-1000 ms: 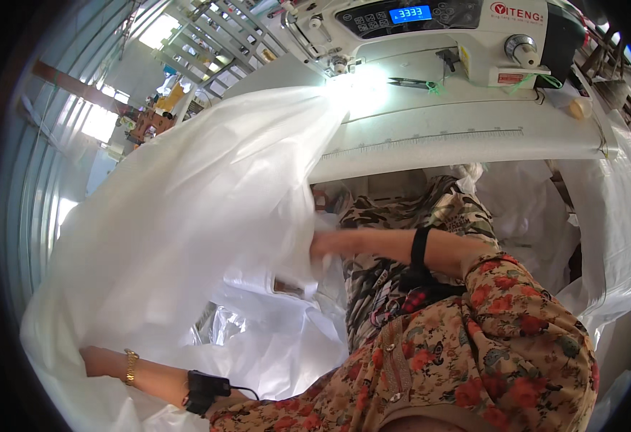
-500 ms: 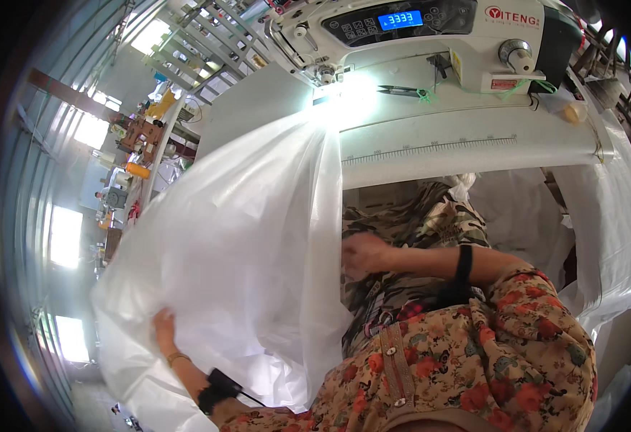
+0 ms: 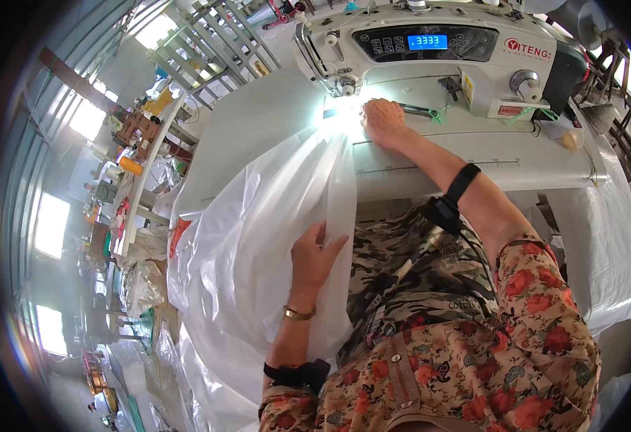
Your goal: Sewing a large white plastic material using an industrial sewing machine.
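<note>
— Where was the white sheet (image 3: 258,237)?
— Draped off the tabletop (image 3: 431,162) below the sewing machine (image 3: 431,50); the left hand (image 3: 314,255) pinched its folded edge taut, and the right hand (image 3: 382,121) pressed it flat beside the needle, probably for steady feeding.

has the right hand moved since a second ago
Yes. The right hand has gone from near the lap up onto the sewing machine bed, now pressing the white fabric by the needle.

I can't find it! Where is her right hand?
In the head view, the right hand rests upper middle on the white fabric, beside the sewing machine's needle.
</note>
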A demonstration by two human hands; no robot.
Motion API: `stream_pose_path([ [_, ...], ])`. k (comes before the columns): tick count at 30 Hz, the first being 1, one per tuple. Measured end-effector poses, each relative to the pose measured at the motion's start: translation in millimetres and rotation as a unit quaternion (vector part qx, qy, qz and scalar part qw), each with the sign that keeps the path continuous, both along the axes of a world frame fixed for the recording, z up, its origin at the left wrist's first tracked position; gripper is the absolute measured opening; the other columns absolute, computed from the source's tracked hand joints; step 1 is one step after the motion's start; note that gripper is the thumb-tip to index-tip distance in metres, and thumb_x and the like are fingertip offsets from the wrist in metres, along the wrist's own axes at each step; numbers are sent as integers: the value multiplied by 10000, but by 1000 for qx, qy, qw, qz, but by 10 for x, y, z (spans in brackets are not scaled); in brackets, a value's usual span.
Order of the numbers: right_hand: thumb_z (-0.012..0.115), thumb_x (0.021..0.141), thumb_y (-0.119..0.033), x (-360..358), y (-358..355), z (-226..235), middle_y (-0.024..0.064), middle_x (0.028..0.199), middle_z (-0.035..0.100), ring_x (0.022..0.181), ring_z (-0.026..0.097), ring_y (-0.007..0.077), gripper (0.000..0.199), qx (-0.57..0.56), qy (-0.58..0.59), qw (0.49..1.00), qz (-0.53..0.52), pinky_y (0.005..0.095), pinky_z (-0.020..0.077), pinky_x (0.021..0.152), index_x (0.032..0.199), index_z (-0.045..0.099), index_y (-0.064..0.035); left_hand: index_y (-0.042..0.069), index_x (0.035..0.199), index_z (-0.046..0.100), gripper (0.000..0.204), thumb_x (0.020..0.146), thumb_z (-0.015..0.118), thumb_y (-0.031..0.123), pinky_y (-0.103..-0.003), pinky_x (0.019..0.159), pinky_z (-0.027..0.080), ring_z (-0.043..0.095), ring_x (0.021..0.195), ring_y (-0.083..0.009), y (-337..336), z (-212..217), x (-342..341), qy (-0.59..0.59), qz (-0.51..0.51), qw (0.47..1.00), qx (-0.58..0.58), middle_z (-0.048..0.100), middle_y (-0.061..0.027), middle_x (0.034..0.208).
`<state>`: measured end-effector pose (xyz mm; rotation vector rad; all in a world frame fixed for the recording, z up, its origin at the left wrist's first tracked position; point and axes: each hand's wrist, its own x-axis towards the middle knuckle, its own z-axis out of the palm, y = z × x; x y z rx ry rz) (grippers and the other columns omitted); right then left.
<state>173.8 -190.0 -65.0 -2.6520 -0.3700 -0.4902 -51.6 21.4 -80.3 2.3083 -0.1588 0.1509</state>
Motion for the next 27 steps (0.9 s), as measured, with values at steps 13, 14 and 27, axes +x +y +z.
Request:
stream_pose_path([
  [13, 534, 849, -158, 122, 121, -110, 85, 896, 673, 920, 634, 230, 146, 21, -46, 997, -58, 377, 438, 830, 910, 665, -137, 58, 778, 550, 73, 718, 590, 51, -359, 539, 453, 593, 624, -263, -1055, 408, -3, -270, -139, 859, 412, 548, -79, 752],
  [14, 534, 849, -158, 70, 116, -101, 85, 896, 673, 920, 634, 230, 146, 21, -46, 997, -56, 377, 438, 830, 910, 665, -137, 51, 844, 575, 107, 739, 592, 67, -354, 547, 461, 610, 640, -265, -1072, 225, -54, -252, -164, 861, 410, 572, -78, 759],
  [27, 686, 817, -430, -2248, -161, -458, 138, 542, 563, 478, 564, 242, 478, 284, 229, 927, 83, 382, 454, 500, 652, 571, 3, 31, 1303, 421, 694, 704, 756, 143, -425, 830, 481, 588, 1007, -305, -69, -466, -805, -39, -16, 984, 175, 546, -165, 1146],
])
